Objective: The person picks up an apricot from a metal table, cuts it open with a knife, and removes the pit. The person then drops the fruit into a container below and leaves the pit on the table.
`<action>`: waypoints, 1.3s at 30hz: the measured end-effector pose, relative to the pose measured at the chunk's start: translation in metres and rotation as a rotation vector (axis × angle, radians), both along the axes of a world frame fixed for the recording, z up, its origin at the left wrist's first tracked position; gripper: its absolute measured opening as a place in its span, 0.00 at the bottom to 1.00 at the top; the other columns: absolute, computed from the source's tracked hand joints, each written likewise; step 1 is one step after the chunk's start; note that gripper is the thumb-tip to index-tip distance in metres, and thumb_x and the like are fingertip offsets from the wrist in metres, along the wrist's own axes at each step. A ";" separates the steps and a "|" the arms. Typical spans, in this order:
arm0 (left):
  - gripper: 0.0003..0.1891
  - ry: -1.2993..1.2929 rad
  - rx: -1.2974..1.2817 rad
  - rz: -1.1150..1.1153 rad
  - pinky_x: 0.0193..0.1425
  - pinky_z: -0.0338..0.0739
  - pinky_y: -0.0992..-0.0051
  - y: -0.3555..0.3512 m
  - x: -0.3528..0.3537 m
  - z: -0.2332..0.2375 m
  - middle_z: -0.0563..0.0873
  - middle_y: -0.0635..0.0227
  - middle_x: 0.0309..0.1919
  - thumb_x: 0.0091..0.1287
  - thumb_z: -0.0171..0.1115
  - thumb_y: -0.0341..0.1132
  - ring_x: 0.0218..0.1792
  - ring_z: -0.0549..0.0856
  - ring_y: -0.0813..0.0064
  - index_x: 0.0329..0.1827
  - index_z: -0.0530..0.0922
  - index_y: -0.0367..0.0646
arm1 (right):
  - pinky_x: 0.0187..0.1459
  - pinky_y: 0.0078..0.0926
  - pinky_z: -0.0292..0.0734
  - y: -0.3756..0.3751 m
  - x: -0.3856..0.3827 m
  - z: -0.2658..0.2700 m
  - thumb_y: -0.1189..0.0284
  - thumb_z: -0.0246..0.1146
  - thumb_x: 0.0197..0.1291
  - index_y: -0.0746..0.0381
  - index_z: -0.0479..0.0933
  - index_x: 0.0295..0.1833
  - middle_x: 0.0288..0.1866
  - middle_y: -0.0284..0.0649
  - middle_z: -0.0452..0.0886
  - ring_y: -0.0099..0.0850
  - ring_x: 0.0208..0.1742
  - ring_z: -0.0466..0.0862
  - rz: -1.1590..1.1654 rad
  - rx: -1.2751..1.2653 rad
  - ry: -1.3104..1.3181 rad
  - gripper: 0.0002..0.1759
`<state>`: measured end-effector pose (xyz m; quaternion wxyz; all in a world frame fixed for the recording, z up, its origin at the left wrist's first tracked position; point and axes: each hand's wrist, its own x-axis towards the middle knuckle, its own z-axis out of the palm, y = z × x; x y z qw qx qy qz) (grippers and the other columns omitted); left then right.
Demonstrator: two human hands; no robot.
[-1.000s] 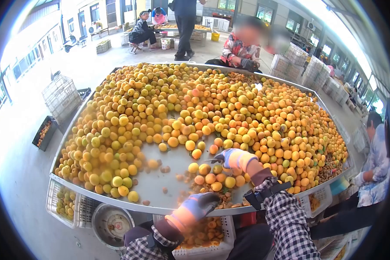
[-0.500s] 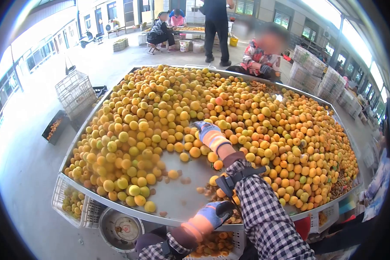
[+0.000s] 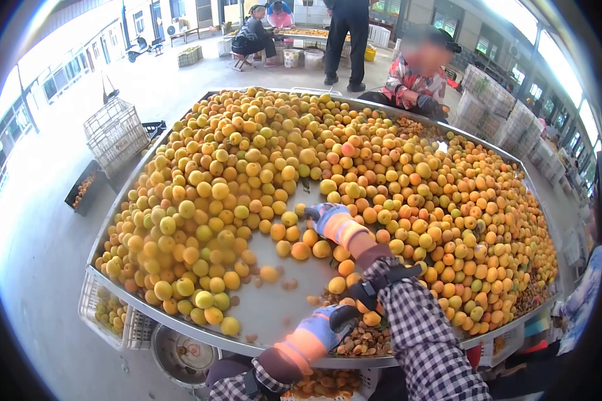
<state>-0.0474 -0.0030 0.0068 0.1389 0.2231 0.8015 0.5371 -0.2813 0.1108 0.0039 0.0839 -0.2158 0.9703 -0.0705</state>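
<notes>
A metal tray table (image 3: 267, 321) carries a broad heap of yellow-orange fruit (image 3: 234, 160). My right hand (image 3: 331, 220), in a blue and orange glove, reaches into the middle of the heap. Its fingers curl against fruit at the edge of a bare metal patch; whether they hold one is hidden. Near the front edge, my left hand (image 3: 324, 327), gloved alike, has its dark fingertips curled together beside a pile of brown pits (image 3: 368, 339). Whatever may be between those fingers cannot be made out.
Below the front edge are a metal basin (image 3: 184, 354), a white crate of fruit (image 3: 104, 314) and another crate of halved fruit. A person (image 3: 415, 80) sits at the far side. Stacked crates (image 3: 117, 134) stand left, more at right. Other people work behind.
My right hand has moved slightly down and nearer, with several fruits shifted toward the bare patch. My left hand has moved a little left. The whole view has shifted slightly.
</notes>
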 end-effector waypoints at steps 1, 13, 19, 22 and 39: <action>0.17 -0.053 0.021 -0.014 0.54 0.77 0.72 0.001 -0.001 0.005 0.86 0.61 0.46 0.61 0.64 0.26 0.47 0.85 0.68 0.54 0.80 0.41 | 0.50 0.39 0.79 0.003 0.013 0.008 0.62 0.56 0.60 0.48 0.78 0.52 0.48 0.41 0.85 0.42 0.51 0.83 0.023 0.010 0.015 0.15; 0.14 -0.121 0.102 -0.015 0.52 0.78 0.76 0.005 0.003 0.002 0.87 0.64 0.44 0.63 0.66 0.26 0.45 0.84 0.78 0.52 0.81 0.37 | 0.51 0.36 0.77 0.090 0.067 -0.016 0.62 0.61 0.61 0.46 0.75 0.62 0.49 0.42 0.83 0.44 0.50 0.82 0.040 -0.375 -0.225 0.22; 0.14 -0.098 0.122 -0.043 0.51 0.78 0.75 0.005 0.007 0.001 0.87 0.62 0.43 0.62 0.66 0.25 0.44 0.84 0.77 0.51 0.81 0.37 | 0.50 0.33 0.77 0.098 0.092 0.000 0.65 0.61 0.63 0.47 0.77 0.58 0.47 0.44 0.84 0.43 0.49 0.83 0.094 -0.465 -0.234 0.17; 0.14 -0.113 0.130 -0.030 0.52 0.78 0.75 0.002 0.007 0.006 0.87 0.62 0.43 0.62 0.66 0.25 0.44 0.85 0.75 0.51 0.81 0.38 | 0.51 0.36 0.78 0.087 0.110 0.012 0.67 0.60 0.61 0.42 0.70 0.66 0.52 0.43 0.81 0.42 0.52 0.82 0.237 0.077 -0.100 0.26; 0.15 -0.099 -0.056 -0.038 0.52 0.77 0.68 0.005 0.011 0.013 0.86 0.58 0.46 0.62 0.63 0.32 0.47 0.84 0.58 0.53 0.81 0.44 | 0.30 0.24 0.79 0.011 0.007 0.041 0.68 0.63 0.62 0.52 0.76 0.57 0.36 0.44 0.83 0.25 0.32 0.85 -0.310 -1.340 -0.243 0.17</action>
